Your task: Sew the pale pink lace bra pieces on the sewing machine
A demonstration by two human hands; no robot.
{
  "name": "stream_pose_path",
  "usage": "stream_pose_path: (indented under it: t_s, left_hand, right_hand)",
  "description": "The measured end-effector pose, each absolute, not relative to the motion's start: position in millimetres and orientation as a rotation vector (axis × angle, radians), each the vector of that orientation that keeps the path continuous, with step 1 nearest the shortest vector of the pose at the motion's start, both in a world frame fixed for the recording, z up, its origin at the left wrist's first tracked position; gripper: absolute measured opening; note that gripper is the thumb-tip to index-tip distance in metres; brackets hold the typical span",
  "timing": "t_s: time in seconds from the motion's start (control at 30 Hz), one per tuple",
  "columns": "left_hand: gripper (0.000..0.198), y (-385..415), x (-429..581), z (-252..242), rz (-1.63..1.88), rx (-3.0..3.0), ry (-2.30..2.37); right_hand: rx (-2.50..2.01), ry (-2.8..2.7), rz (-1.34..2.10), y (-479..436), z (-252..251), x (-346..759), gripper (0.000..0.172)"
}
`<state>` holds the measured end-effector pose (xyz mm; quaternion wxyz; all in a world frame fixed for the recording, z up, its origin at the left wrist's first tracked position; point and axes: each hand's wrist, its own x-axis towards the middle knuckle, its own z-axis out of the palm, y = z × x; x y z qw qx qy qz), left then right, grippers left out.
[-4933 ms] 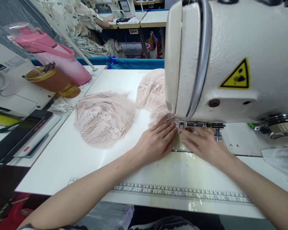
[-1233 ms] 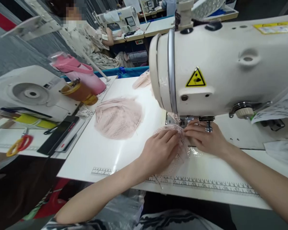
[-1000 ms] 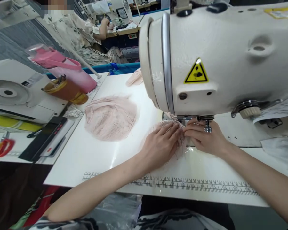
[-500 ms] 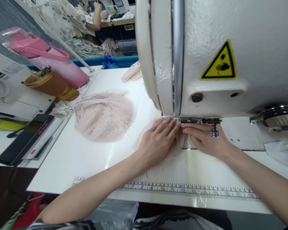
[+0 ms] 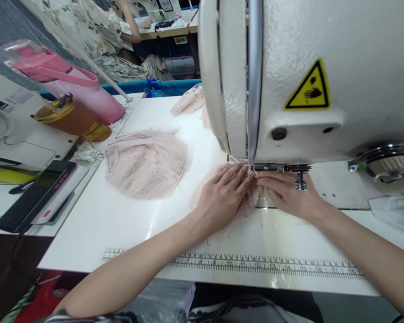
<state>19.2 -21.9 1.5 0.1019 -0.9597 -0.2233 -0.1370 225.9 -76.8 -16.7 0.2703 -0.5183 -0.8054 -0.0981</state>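
A pale pink lace piece (image 5: 207, 184) lies on the white sewing table (image 5: 121, 224) under the head of a cream sewing machine (image 5: 309, 80). My left hand (image 5: 222, 199) rests flat on the lace, fingers stretched toward the presser foot (image 5: 269, 168). Just right of it, my right hand (image 5: 287, 195) lies flat too, its fingertips at the lace edge below the foot. The needle area is mostly hidden by the machine head.
A stack of pink lace pieces (image 5: 146, 161) lies to the left; another lace piece (image 5: 190, 101) is behind the machine. A pink bottle (image 5: 74, 85), a brown cup (image 5: 65, 117) and a black device (image 5: 37, 193) sit at the left. Another person sits far back.
The view has closed in on the machine head. Both hands have stayed flat on the lace at the presser foot, with the lace shifted slightly toward the back.
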Motion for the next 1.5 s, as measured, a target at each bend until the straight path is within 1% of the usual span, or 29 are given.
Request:
stream_pose_path:
  t_s: [0.23,0.53,0.7,0.8,0.87,0.93,0.97,1.0,1.03,1.1,1.13,1.2,1.3,1.4,1.47,1.5]
  left_hand:
    - [0.035,-22.8,19.7,2.9,-0.446,-2.865,-0.666]
    - [0.034,-21.6,19.1,1.4,-0.483,-2.844,-0.666]
    - [0.026,-24.3,18.7,16.3,-0.582,-2.791,-0.672]
    - [0.020,-26.2,7.9,30.8,-0.583,-2.803,-0.534]
    - [0.030,-29.3,-6.5,36.3,-0.627,-2.825,-0.331]
    - [0.053,-35.7,-24.0,36.0,-0.667,-2.837,-0.160]
    - [0.060,-40.1,-32.6,33.9,-0.653,-2.846,-0.125]
    - [0.061,-45.2,-40.4,30.9,-0.615,-2.851,-0.131]
    - [0.053,-50.6,-46.9,27.6,-0.590,-2.845,-0.165]
    - [0.026,-60.7,-55.0,22.5,-0.600,-2.840,-0.281]
    - [0.020,-64.5,-56.6,21.9,-0.629,-2.857,-0.362]
    - [0.021,-67.6,-55.2,26.0,-0.674,-2.932,-0.541]
    - [0.015,-58.6,-44.9,42.1,-0.607,-2.993,-0.690]
    - [0.015,-37.7,-27.8,55.9,-0.479,-2.942,-0.522]
    - [0.024,-23.3,-14.8,57.1,-0.363,-2.945,-0.379]
    - [0.024,-17.2,-8.6,55.0,-0.317,-2.938,-0.326]
  right_hand:
    - [-1.315,-2.174,-0.284,-73.8,-16.5,227.5,0.028]
    - [-1.345,-2.163,-0.352,-74.8,-17.2,224.6,0.026]
    - [-1.315,-2.328,-0.080,-72.2,-18.9,223.8,0.033]
    - [-1.238,-2.389,0.049,-69.5,-19.7,225.4,0.034]
    - [-1.190,-2.389,0.082,-68.9,-19.9,226.4,0.035]
    - [-1.132,-2.366,0.100,-69.7,-19.0,226.6,0.035]
    - [-1.108,-2.353,0.117,-70.5,-18.0,226.3,0.035]
    - [-1.085,-2.341,0.140,-71.6,-16.7,225.7,0.033]
    - [-1.069,-2.332,0.167,-72.7,-15.3,224.9,0.031]
    - [-1.047,-2.311,0.208,-74.3,-13.0,223.0,0.025]
    - [-1.027,-2.294,0.210,-74.5,-12.5,222.0,0.022]
    - [-0.982,-2.264,0.185,-73.8,-13.4,220.8,0.015]
    - [-0.906,-2.238,0.093,-71.1,-17.5,221.0,0.007]
    - [-0.869,-2.231,0.028,-70.5,-19.7,223.1,0.009]
    - [-0.860,-2.233,0.006,-72.0,-18.4,224.4,0.013]
    - [-0.860,-2.231,-0.006,-73.0,-17.1,224.9,0.014]
